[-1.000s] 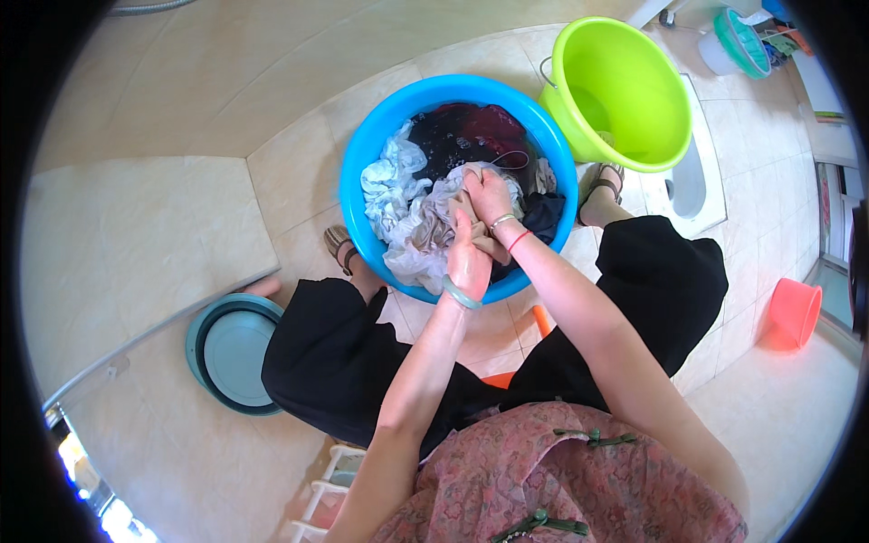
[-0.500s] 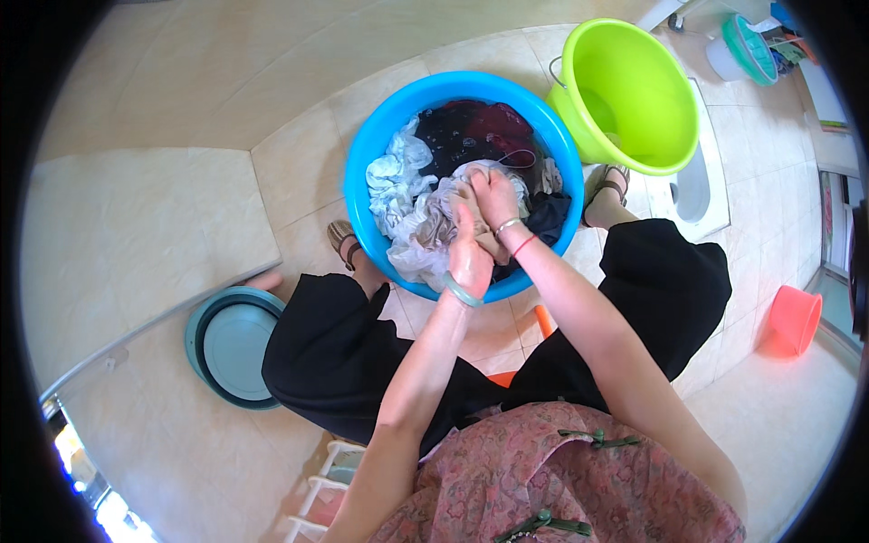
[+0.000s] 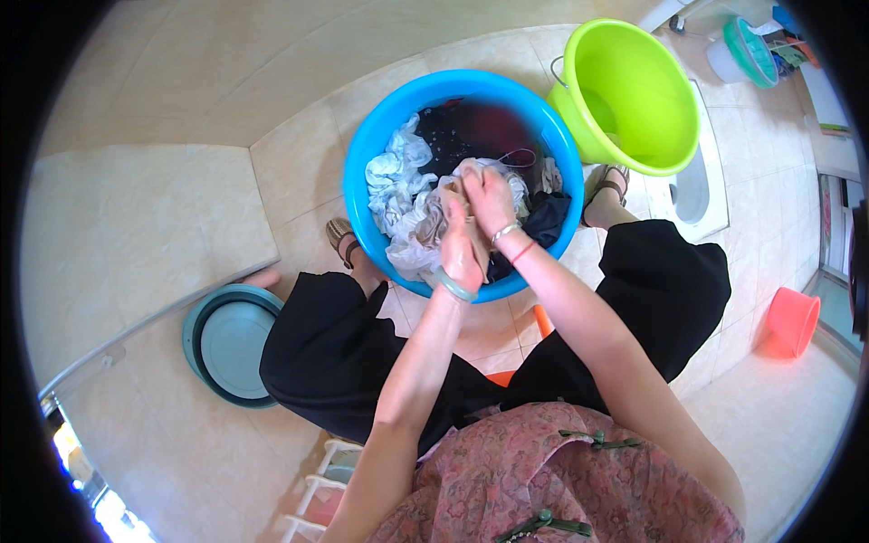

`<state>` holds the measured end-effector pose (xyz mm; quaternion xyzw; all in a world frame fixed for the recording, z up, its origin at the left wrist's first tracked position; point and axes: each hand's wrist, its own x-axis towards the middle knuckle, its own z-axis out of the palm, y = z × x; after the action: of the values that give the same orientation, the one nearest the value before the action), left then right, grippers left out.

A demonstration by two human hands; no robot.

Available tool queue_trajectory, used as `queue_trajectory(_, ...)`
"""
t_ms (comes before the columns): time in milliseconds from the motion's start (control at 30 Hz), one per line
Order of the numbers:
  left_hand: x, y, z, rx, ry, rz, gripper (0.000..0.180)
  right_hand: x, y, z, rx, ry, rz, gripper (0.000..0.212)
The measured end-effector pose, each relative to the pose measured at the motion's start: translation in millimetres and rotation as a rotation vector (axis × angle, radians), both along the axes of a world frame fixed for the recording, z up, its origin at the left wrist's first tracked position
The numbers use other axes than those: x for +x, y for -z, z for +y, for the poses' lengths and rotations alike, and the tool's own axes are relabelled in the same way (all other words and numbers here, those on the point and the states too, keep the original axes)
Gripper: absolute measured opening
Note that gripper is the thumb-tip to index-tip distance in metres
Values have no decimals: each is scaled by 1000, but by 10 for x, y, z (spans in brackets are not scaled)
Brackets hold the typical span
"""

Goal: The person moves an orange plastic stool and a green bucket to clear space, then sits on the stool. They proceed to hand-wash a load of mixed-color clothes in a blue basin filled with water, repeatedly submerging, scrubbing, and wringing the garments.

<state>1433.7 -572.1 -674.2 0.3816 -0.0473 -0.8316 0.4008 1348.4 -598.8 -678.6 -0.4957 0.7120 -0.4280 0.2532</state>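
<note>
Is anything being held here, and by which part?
Yes: beige cloth, bunched between the left hand and right hand; which part of it is gripped cannot be told.

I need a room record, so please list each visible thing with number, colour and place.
Basin: one, blue, between the feet
Held cloth: one, beige, between the hands
Other clothes: several, white, black, dark red, in basin
Large bucket: one, lime green, right of basin
Floor fixture: one, white, partly behind bucket
Bin: one, white and green, top right
Small items: uncountable, mixed, beside bin
Small pail: one, coral, far right
Tub: one, teal, left of legs
Rack: one, white, lower left
Orange object: count unclear, orange, between legs
Sandals: two, brown, feet
Trousers: one, black, legs
Top: one, pink patterned, torso
Wristbands: three, green, silver, red, wrists
Left hand: one, bare, touching cloth
Right hand: one, bare, holding cloth
</note>
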Motion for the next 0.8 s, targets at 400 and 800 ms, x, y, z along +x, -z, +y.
queue_trajectory(400, 104, 64, -191, 11, -62, 109, 54, 271, -204, 296, 56, -13, -450, 24)
queue_trajectory(800, 58, 58, -188, 85, -3, 40, 54, 164, 65, 146, -70, 0, -218, 39)
